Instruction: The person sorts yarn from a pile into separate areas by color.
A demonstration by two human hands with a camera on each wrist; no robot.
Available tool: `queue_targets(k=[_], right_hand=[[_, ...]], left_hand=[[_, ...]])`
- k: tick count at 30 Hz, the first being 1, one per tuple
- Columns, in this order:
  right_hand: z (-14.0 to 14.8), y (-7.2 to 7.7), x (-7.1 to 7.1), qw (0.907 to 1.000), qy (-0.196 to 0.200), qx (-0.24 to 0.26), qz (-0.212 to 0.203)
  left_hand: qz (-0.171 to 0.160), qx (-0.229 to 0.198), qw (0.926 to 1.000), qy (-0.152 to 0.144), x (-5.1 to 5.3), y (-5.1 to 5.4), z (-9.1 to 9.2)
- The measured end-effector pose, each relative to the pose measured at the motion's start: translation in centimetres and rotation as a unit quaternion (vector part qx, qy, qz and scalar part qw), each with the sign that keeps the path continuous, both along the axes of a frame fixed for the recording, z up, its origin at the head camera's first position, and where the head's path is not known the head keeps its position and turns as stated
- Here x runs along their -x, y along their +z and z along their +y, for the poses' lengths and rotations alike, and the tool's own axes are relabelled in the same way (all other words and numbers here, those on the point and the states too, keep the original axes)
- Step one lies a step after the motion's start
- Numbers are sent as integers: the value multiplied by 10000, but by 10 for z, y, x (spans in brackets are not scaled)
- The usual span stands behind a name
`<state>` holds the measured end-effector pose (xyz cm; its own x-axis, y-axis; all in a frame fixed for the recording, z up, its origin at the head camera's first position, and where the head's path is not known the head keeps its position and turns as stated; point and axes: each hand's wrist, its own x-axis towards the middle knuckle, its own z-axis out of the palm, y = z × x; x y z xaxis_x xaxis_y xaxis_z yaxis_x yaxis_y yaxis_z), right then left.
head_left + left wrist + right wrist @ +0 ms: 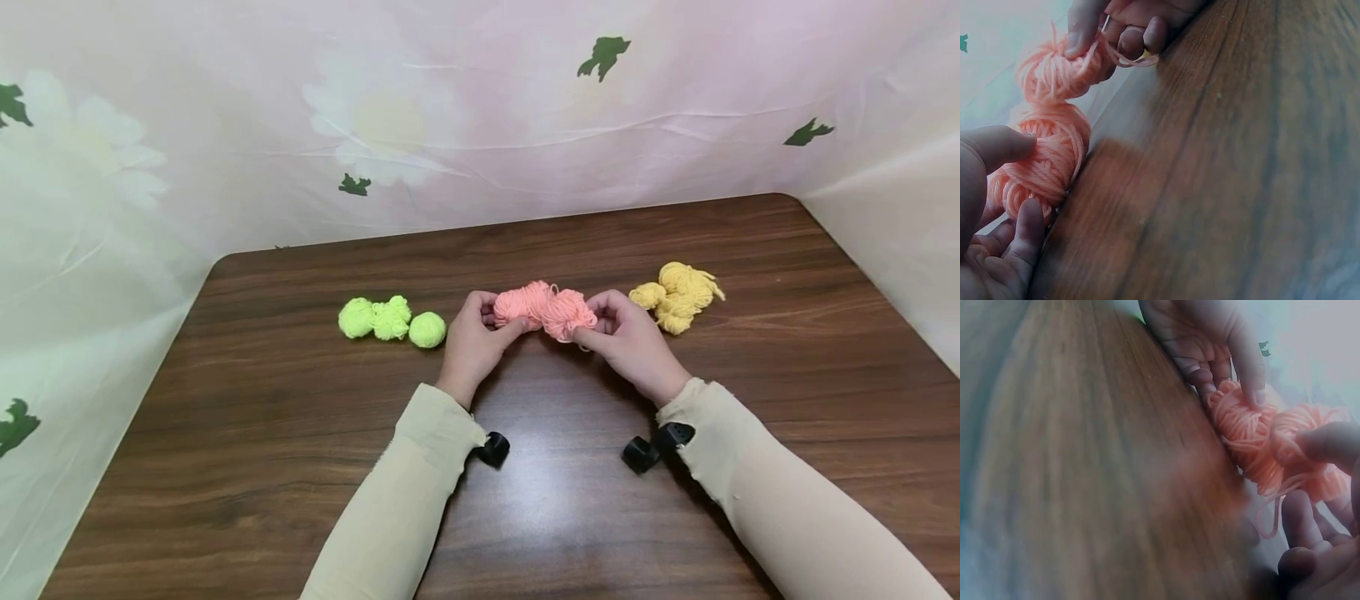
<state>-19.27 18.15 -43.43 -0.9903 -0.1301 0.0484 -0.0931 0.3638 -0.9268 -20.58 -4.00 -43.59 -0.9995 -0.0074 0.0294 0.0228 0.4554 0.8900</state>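
Note:
Two bundles of pink yarn meet end to end above the middle of the table. My left hand grips the left pink yarn bundle, its thumb across the near side. The right pink yarn bundle is pinched between the thumb and fingers of my right hand. In the left wrist view the left bundle looks tightly wound, and a loose strand hangs from the other one. A strand loop also dangles below it in the right wrist view. Some fingertips are hidden behind the yarn.
Three bright green yarn balls lie in a row left of my hands. Yellow yarn bundles sit clustered just beyond my right hand. Behind the dark wooden table hangs a pale floral cloth. Black wrist cameras stick out from both cuffs.

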Motion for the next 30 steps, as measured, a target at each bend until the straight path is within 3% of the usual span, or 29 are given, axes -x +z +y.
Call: queue_targets(k=[11, 30], right_hand=[[-6, -1, 6, 9973, -291, -667, -65], [-6, 4, 9, 9967, -478, -651, -66]], left_hand=[[275, 99, 9996, -7, 1, -4, -3], [333, 41, 9994, -131, 2, -3, 0]])
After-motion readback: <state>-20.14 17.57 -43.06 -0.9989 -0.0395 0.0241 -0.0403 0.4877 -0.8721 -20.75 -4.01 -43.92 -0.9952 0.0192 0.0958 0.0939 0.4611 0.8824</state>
